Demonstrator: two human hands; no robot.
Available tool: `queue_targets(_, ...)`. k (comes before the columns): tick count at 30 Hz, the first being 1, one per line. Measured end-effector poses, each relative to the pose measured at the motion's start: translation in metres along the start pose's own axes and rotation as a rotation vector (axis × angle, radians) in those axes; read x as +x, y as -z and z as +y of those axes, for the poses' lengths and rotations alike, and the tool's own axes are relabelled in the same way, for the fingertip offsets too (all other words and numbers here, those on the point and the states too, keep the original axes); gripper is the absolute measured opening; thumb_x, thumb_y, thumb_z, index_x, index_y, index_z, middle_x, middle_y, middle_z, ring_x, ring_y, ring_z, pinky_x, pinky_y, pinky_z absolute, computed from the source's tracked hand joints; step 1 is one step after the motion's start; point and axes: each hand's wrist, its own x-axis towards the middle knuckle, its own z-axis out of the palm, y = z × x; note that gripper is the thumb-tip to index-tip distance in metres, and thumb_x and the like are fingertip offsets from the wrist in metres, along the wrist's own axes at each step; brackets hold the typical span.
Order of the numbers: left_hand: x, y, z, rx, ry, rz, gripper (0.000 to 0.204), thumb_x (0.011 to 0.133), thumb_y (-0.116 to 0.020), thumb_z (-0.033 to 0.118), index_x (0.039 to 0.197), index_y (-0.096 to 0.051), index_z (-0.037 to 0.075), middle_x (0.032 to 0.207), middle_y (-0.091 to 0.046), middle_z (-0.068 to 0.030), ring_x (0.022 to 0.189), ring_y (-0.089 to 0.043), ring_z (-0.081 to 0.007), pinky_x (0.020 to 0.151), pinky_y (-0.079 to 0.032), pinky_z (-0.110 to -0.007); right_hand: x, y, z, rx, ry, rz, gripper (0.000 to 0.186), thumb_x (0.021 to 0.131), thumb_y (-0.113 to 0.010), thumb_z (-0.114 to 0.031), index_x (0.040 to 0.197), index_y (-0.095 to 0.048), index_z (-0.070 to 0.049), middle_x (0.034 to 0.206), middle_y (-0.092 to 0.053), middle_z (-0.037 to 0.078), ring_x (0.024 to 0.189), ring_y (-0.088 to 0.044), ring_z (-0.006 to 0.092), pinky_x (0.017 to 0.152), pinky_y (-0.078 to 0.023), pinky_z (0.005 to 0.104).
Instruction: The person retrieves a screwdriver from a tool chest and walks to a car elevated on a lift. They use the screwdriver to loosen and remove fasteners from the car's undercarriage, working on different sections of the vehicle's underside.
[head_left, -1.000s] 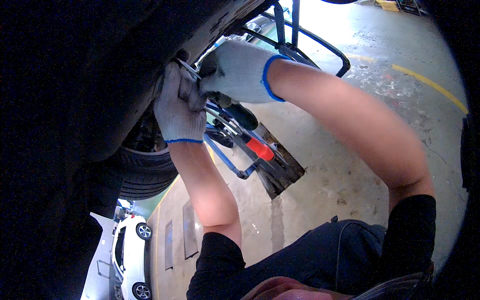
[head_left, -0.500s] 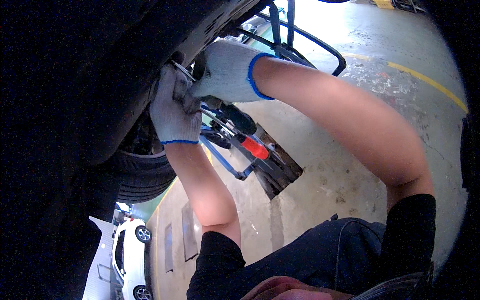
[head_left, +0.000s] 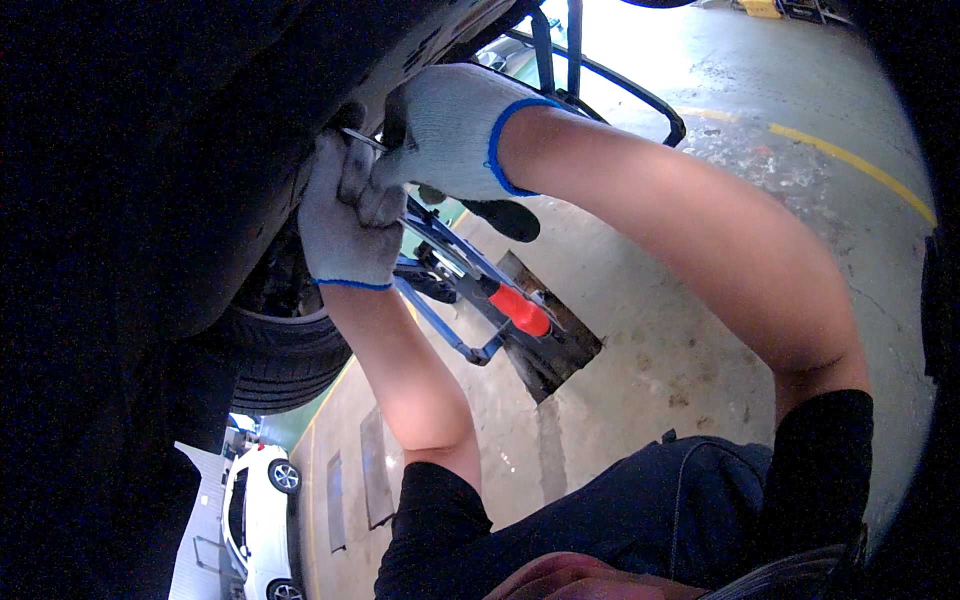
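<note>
My left hand, in a grey knit glove, has curled fingers round a slim metal tool against the car's dark underside. My right hand, gloved with blue cuff, is closed beside it, touching the left's fingers; a black tool handle projects below it. Its fingertips are hidden in shadow. Below both hands is a red handle on a metal shaft; whether a hand holds that shaft is unclear.
A tyre hangs at left. Black and blue metal frames stand below and behind my hands, over a dark floor recess. A white car is at lower left, yellow lines on the concrete floor.
Both hands have shifted slightly left, my right also upward. The black handle below my right hand has swung upward and right, separating more from the red handle.
</note>
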Motion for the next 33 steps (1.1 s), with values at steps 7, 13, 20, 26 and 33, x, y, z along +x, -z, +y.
queue_targets(7,0.011,0.007,0.012,-0.111,0.118,-0.189,0.034,0.111,-0.046,0.037,0.087,-0.05,0.013,0.054,-0.035,0.0065,0.038,-0.021,-0.0064,0.037,-0.019,-0.025,0.003,-0.002,0.003,-0.178,0.07,0.032,0.03,0.098,-0.068,-0.033,0.104,-0.079,-0.005,0.093,-0.077,0.016,0.085,-0.074,0.0271,0.081,-0.059,0.0363)
queue_targets(13,0.012,0.015,0.01,-0.332,0.165,-0.424,0.039,0.112,-0.041,0.023,0.135,-0.053,-0.006,0.06,-0.032,0.0046,0.041,-0.021,-0.0061,0.04,-0.019,-0.025,-0.013,-0.007,0.005,-0.111,0.062,0.154,0.032,0.1,-0.061,-0.032,0.104,-0.079,-0.006,0.094,-0.076,0.017,0.087,-0.073,0.0318,0.084,-0.058,0.0405)
queue_targets(20,0.01,0.004,0.003,-0.536,0.207,-0.465,0.037,0.112,-0.041,0.024,0.128,-0.055,-0.006,0.061,-0.033,0.0048,0.041,-0.023,-0.006,0.04,-0.02,-0.026,-0.027,-0.01,0.019,-0.022,0.061,0.231,0.031,0.1,-0.06,-0.031,0.101,-0.078,-0.005,0.09,-0.075,0.018,0.086,-0.072,0.0326,0.085,-0.056,0.0408)
queue_targets(26,0.01,0.001,-0.009,-0.576,0.197,-0.467,0.033,0.11,-0.041,0.023,0.12,-0.056,-0.005,0.061,-0.033,0.0052,0.042,-0.024,-0.0062,0.04,-0.022,-0.026,-0.037,-0.013,0.03,-0.028,0.146,0.31,0.03,0.099,-0.064,-0.03,0.102,-0.076,-0.003,0.091,-0.074,0.02,0.087,-0.071,0.0366,0.086,-0.055,0.0422)
queue_targets(33,0.007,0.011,-0.012,-0.538,0.192,-0.513,0.042,0.109,-0.041,0.024,0.131,-0.05,-0.01,0.062,-0.034,0.0049,0.043,-0.025,-0.006,0.042,-0.024,-0.025,-0.053,-0.035,0.033,0.264,0.215,0.335,0.028,0.101,-0.062,-0.025,0.117,-0.069,-0.003,0.103,-0.072,0.021,0.094,-0.07,0.0388,0.086,-0.055,0.0425)
